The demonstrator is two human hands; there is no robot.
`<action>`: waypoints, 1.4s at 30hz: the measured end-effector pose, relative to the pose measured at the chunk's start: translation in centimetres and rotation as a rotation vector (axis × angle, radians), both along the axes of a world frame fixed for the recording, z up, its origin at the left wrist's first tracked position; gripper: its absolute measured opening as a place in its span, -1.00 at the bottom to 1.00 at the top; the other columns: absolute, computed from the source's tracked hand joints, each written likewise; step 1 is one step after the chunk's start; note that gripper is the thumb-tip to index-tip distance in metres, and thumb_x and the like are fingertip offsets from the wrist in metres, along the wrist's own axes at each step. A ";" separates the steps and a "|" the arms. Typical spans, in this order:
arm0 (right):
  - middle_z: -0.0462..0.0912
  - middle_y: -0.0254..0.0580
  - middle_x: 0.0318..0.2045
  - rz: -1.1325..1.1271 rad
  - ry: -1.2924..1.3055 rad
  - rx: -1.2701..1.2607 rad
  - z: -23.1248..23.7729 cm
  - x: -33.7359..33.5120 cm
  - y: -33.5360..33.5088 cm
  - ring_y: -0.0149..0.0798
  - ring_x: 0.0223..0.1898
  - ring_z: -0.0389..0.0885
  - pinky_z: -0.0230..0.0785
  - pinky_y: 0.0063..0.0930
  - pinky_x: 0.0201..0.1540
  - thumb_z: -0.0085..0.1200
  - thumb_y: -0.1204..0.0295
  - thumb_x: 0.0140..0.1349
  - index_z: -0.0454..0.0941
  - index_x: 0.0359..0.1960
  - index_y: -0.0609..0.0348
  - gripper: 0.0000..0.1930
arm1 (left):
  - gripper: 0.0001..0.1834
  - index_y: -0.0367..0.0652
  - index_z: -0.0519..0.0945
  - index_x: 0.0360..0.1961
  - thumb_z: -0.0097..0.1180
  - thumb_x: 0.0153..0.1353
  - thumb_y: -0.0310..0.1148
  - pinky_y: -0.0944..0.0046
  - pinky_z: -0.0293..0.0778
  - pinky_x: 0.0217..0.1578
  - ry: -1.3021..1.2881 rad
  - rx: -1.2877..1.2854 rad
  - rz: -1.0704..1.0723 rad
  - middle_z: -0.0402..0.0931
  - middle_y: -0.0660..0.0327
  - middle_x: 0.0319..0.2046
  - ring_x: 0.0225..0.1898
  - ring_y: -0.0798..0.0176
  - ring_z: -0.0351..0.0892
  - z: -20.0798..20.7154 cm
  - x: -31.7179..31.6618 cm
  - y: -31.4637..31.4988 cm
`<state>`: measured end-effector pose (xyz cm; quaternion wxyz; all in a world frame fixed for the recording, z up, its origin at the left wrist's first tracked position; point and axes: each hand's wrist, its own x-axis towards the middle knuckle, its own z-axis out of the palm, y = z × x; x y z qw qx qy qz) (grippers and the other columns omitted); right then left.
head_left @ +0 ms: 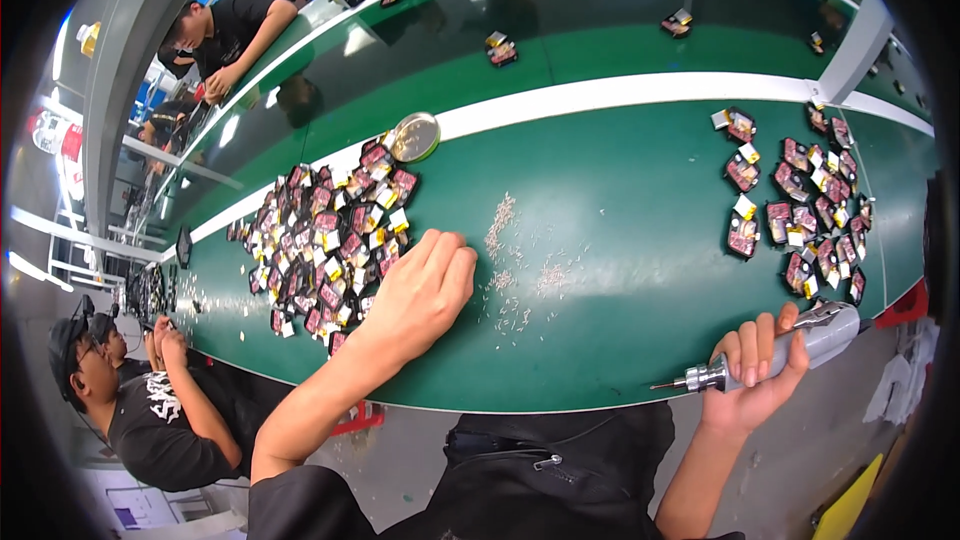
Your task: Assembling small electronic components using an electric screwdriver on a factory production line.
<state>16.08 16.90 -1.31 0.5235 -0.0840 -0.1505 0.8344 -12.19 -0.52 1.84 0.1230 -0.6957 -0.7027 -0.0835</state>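
Note:
My left hand [428, 282] is over the green bench, its fingers curled together and pointing down. Whatever they may pinch is hidden behind the knuckles. Just right of that hand lies a loose scatter of tiny silver screws [500, 230]. My right hand [755, 365] grips a grey electric screwdriver [832, 336] at the bench's near edge, its bit pointing left. To the left of my left hand is a heap of small black-cased modules [325, 225] with reddish circuit boards and yellow-and-white parts. More such modules [800, 185] lie in a looser group at the right.
A round open tin [416, 136] stands at the heap's far side. Beyond a white rail [600, 92] runs a green conveyor [590, 40] carrying spaced-out modules. A grey post [860, 45] rises at the far right. Co-workers sit at the left [150, 410] and across the line [235, 35].

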 end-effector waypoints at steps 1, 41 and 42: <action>0.22 -0.37 -0.72 -0.003 -0.010 0.001 0.0 0.1 -0.1 -0.47 -0.72 0.21 0.13 -0.55 -0.62 -0.22 0.32 0.39 0.30 -0.21 0.15 -0.84 | -0.71 -0.34 0.38 -0.29 0.15 -0.06 -0.70 0.12 0.43 -0.30 -0.098 -0.006 0.058 0.40 0.03 -0.30 -0.32 0.02 0.45 0.4 0.6 0.1; 0.25 -0.48 -0.73 -0.026 0.063 0.189 5.3 -2.5 -3.1 -0.56 -0.74 0.24 0.15 -0.64 -0.58 -0.10 0.33 0.32 0.31 -0.24 0.13 -0.85 | -0.79 -0.37 0.51 -0.33 0.00 0.37 -0.40 0.42 0.33 -0.39 -2.177 0.198 -0.236 0.46 0.08 -0.36 -0.46 0.41 0.34 -2.1 14.3 2.0; 0.25 -0.49 -0.73 -0.016 0.067 0.196 5.2 -2.3 -2.9 -0.56 -0.74 0.24 0.15 -0.65 -0.58 -0.11 0.34 0.33 0.31 -0.24 0.14 -0.85 | -0.79 -0.37 0.51 -0.32 0.00 0.37 -0.39 0.42 0.32 -0.39 -2.195 0.194 -0.246 0.46 0.09 -0.36 -0.45 0.41 0.34 -2.1 14.3 2.1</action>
